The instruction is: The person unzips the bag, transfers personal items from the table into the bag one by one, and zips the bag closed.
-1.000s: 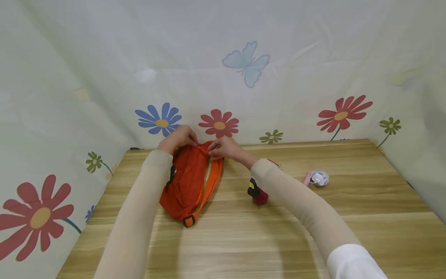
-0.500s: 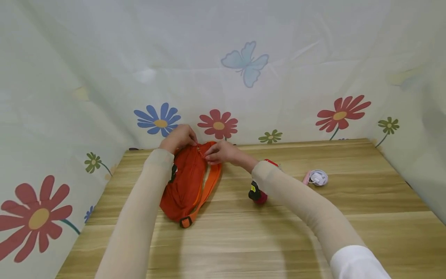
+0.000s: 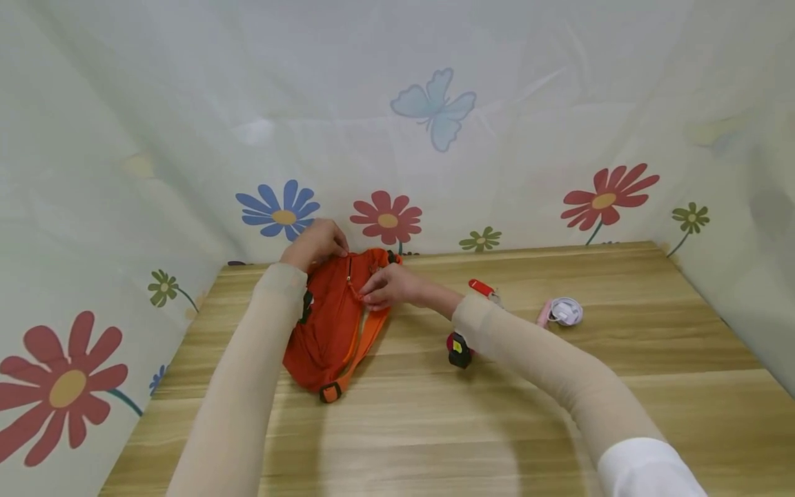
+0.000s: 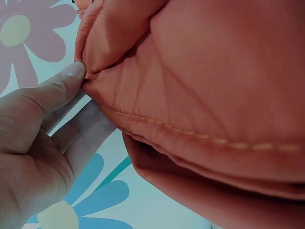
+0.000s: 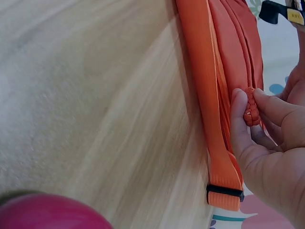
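An orange-red waist bag (image 3: pixel 326 324) lies on the table, its orange strap (image 5: pixel 202 71) along its right side. At the bag's far end, my left hand (image 3: pixel 319 243) pinches the fabric edge between thumb and fingers; the left wrist view shows the thumb on the bag's seam (image 4: pixel 167 125). My right hand (image 3: pixel 394 284) pinches a braided orange zipper pull (image 5: pixel 251 112) between thumb and forefinger. Beyond the zipper slider (image 3: pixel 348 278), a short dark line runs along the zipper towards the left hand. The bag's inside is hidden.
Right of the bag, near my right forearm, sits a black and dark-red object (image 3: pixel 459 352) with a yellow mark. Behind it lies a red tag-like item (image 3: pixel 481 286) with something metallic. Farther right are a pink stick (image 3: pixel 544 314) and a coiled white cable (image 3: pixel 566 312). A flowered sheet (image 3: pixel 528 152) stands behind.
My right hand has moved nearer along the bag with the zipper pull, and the slider has come down from the far end. The left hand stays at the bag's far end.
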{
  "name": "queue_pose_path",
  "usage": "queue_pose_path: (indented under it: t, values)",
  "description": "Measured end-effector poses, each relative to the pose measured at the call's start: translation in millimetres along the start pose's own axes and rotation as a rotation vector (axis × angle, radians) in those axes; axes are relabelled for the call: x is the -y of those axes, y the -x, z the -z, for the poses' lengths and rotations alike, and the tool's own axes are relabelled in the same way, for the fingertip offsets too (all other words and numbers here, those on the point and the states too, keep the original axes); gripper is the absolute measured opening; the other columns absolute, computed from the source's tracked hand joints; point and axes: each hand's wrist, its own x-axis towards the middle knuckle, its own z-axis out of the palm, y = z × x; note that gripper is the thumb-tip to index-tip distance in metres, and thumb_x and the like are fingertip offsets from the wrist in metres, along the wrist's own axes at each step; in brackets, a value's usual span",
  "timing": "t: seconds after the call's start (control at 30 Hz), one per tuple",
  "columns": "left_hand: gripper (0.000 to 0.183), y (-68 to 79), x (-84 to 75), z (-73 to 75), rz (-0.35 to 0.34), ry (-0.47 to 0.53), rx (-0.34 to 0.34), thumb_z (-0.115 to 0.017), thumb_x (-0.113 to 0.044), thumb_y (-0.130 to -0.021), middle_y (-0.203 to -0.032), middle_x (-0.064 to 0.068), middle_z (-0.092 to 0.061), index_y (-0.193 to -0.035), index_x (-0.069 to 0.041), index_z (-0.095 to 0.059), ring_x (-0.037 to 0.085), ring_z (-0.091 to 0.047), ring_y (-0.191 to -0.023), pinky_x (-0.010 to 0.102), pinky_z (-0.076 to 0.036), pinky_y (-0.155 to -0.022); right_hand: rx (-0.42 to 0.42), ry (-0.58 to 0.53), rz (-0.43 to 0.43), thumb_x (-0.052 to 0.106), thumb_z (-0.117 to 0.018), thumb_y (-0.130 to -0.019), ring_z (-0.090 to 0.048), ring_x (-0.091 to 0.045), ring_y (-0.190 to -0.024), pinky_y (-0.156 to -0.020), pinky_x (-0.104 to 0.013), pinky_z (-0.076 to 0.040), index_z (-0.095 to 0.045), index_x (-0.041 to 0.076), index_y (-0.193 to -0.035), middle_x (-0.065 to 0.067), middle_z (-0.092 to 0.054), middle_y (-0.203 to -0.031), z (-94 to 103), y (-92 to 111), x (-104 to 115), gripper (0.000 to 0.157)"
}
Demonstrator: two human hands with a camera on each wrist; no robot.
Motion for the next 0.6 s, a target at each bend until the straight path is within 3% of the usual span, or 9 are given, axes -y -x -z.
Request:
queue_pose_path:
  t: [0.37, 0.6]
  values:
    - [0.007, 1.2, 0.0, 0.7, -0.013, 0.004, -0.012, -0.074, -0.004, -0.091, -0.085, 0.010, -0.074, -0.091, -0.001, -0.080, 0.026, -0.058, -0.079, 0.036, -0.052, -0.072, 0.037, 0.010, 0.002, 0.000, -0.068, -0.095, -0.074, -0.021, -0.086, -0.081, -0.033, -0.060, -0.073, -0.007, -0.115, -0.016, -0.074, -0.104, -12.8, 9, 3, 0.021]
    - [0.007, -0.1, 1.5, 1.7, -0.005, 0.031, 0.020, -0.074, -0.004, -0.091, -0.088, 0.009, -0.074, -0.094, -0.001, -0.080, 0.025, -0.057, -0.082, 0.034, -0.051, -0.073, 0.075, 0.006, -0.005, -0.001, -0.068, -0.095, -0.070, -0.012, -0.080, -0.080, -0.033, -0.060, -0.073, -0.006, -0.115, -0.015, -0.075, -0.101, -17.2, 14, 4, 0.022]
